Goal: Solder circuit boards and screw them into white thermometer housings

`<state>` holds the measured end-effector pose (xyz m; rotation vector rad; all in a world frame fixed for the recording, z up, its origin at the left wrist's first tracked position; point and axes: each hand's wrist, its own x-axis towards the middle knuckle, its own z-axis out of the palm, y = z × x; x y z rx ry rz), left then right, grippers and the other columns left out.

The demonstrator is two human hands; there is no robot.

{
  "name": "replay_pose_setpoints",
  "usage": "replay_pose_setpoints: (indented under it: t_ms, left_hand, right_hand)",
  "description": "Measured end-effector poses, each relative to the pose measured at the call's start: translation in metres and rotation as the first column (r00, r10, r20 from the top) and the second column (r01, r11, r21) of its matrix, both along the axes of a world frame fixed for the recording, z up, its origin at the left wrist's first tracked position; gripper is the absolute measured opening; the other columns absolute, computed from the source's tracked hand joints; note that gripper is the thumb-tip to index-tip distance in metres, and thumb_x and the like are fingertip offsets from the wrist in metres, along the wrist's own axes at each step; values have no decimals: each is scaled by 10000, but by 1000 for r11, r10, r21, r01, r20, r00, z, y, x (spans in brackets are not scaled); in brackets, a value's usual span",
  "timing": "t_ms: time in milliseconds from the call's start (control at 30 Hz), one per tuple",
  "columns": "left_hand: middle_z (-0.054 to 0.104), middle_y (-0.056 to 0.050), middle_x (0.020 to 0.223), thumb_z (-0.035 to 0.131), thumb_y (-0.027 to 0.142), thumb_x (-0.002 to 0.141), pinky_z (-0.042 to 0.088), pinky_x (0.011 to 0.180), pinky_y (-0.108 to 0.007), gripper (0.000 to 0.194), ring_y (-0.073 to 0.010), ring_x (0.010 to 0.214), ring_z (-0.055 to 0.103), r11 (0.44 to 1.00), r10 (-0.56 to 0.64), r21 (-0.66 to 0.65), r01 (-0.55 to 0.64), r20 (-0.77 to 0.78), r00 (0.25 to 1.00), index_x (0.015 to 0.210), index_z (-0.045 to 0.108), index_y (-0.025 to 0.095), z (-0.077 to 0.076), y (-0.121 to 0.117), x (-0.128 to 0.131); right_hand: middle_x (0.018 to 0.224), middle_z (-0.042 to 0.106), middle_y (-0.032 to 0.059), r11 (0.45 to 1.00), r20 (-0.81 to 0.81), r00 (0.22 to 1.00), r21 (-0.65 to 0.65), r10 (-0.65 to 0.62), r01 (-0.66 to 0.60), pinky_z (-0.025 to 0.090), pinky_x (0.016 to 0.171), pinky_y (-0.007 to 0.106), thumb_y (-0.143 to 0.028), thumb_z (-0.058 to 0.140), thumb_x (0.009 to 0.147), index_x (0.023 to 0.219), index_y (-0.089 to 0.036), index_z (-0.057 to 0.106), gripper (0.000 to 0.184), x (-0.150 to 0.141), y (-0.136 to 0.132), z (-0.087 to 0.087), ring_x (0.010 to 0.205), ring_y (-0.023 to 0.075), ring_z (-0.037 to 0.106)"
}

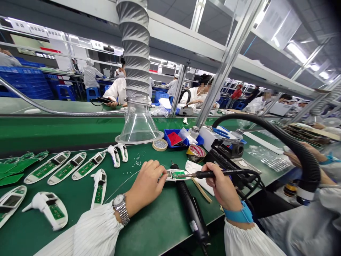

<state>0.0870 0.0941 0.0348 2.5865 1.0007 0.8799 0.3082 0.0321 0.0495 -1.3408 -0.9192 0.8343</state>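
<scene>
My left hand (149, 181) is closed, its fingertips pinching the left end of a small white device housing (183, 173) with a green circuit board inside. A thin pale wire (121, 187) runs across the mat up to this hand; its end is hidden behind the fingers. In my right hand (220, 185) is a black soldering iron (205, 174), held like a pen. Its metal tip points left and reaches over the board; exact contact cannot be made out. Below the housing, a black electric screwdriver (190, 209) lies on the green mat.
Several white housings with boards (62, 169) lie at the left, beside stacked green boards (13, 167). A clear fume hood (140, 126) hangs ahead. Small pins (137, 161), a round tub (160, 144), a blue tray (170, 135) and a tape roll (196, 153) are near. Co-workers sit around.
</scene>
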Motion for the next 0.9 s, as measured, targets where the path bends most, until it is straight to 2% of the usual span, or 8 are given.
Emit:
replay_pose_setpoints:
  t_ms: [633, 900]
  left_hand:
    - [546, -35, 783, 448, 193, 884, 378, 683, -340, 165, -184, 744, 466, 999, 3, 51, -2, -17, 1000, 794, 583, 162, -1, -2, 2]
    - [546, -39, 788, 448, 199, 889, 377, 690, -343, 170, -187, 750, 465, 1000, 2, 25, -1, -7, 1000, 796, 585, 157, -1, -3, 1]
  right_hand:
    - [439, 256, -59, 1000, 35, 999, -12, 26, -25, 96, 434, 258, -494, 561, 742, 569, -178, 545, 360, 1, 1, -2, 436, 91, 169]
    - [447, 266, -55, 1000, 39, 999, 1, 22, -22, 90, 440, 260, -490, 577, 736, 563, -176, 552, 359, 2, 1, -5, 437, 90, 178]
